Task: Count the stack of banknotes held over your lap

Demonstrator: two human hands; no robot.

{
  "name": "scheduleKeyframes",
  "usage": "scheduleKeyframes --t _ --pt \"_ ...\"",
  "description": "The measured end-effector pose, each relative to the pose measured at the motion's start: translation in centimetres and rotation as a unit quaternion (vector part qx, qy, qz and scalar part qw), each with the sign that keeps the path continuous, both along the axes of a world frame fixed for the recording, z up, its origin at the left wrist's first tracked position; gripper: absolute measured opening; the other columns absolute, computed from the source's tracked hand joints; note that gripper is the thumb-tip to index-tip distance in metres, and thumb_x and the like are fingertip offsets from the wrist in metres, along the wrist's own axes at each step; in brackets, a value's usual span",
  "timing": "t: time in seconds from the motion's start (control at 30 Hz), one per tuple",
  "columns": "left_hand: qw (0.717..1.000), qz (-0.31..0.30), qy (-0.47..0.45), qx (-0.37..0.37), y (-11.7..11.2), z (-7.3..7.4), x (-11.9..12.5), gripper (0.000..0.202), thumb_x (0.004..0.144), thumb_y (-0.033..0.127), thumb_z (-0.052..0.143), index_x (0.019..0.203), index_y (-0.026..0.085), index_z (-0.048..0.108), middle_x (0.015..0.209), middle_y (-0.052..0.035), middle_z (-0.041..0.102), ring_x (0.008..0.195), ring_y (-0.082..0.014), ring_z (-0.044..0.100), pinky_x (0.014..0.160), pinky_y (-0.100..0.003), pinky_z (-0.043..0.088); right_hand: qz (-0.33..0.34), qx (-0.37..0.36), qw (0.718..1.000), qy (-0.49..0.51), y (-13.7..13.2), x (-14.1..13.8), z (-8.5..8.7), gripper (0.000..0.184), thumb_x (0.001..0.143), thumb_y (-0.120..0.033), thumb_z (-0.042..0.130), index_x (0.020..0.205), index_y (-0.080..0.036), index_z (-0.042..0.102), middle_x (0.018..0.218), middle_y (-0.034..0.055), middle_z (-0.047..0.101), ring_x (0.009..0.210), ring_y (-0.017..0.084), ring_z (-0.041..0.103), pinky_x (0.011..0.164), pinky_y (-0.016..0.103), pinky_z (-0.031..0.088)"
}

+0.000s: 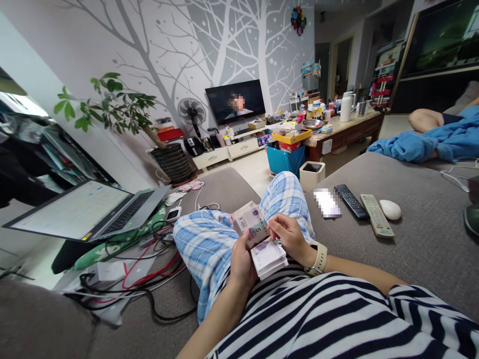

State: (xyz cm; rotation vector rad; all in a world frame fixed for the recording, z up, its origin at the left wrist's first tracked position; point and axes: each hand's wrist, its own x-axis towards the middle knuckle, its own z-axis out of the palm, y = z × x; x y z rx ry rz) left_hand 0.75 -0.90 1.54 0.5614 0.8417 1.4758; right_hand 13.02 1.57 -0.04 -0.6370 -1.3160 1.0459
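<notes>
I sit on a grey sofa with my legs in blue checked trousers point(209, 239) crossed in front of me. My left hand point(241, 262) is closed round a thick stack of banknotes point(250, 223) held over my lap. My right hand point(288, 237), with a pale watch on the wrist, pinches the top notes of that stack and bends them toward me. A second sheaf of notes point(269, 257) fans out below, between both hands.
An open laptop point(93, 209) stands at left above tangled cables point(149, 269). Two remotes point(364, 207) and a white mouse point(389, 209) lie on the sofa at right. Another person's leg and a blue blanket point(422, 142) are at far right. A television point(235, 101) and a cluttered table point(344, 127) stand beyond.
</notes>
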Motion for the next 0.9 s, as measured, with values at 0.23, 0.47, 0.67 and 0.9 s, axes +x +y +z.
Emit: scheduleKeyframes --t 0.23,0.47,0.67,0.9 --pt "0.999 0.003 0.035 -0.002 -0.40 0.35 -0.14 0.026 0.063 0.022 0.072 0.087 0.012 0.067 0.086 -0.0089 0.075 0.088 -0.0282 0.070 0.081 -0.037 0.054 -0.049 -0.031 0.998 0.002 0.60 -0.03 -0.24 0.027 0.079 -0.043 0.066 0.075 -0.020 0.052 0.065 -0.0032 0.053 0.059 0.013 0.047 0.056 0.026 0.039" --pt "1.000 0.008 0.025 0.012 -0.36 0.18 0.16 0.036 0.063 0.014 0.070 0.099 0.013 0.066 0.087 -0.0075 0.075 0.084 -0.0263 0.071 0.083 -0.040 0.055 -0.045 -0.020 0.998 -0.024 0.81 0.02 -0.18 0.030 0.085 -0.040 0.058 0.065 -0.020 0.049 0.059 -0.0045 0.044 0.056 0.012 0.040 0.054 0.026 0.034" --pt "1.000 0.021 0.014 0.004 0.05 -0.01 0.08 0.024 0.074 0.022 0.063 0.094 0.010 0.068 0.090 -0.0101 0.075 0.089 -0.0267 0.071 0.085 -0.039 0.054 -0.053 -0.016 0.998 -0.033 0.62 0.07 -0.14 0.029 0.085 -0.038 0.057 0.064 -0.020 0.049 0.060 -0.0041 0.044 0.056 0.012 0.040 0.054 0.026 0.033" --pt "1.000 0.025 -0.007 0.011 0.33 -0.23 0.04 0.024 0.079 0.027 0.060 0.093 0.010 0.069 0.090 -0.0096 0.076 0.086 -0.0243 0.071 0.088 -0.039 0.053 -0.039 0.005 0.999 -0.024 0.19 0.06 0.06 0.028 0.085 -0.038 0.058 0.066 -0.019 0.052 0.061 -0.0035 0.046 0.058 0.012 0.041 0.055 0.025 0.034"
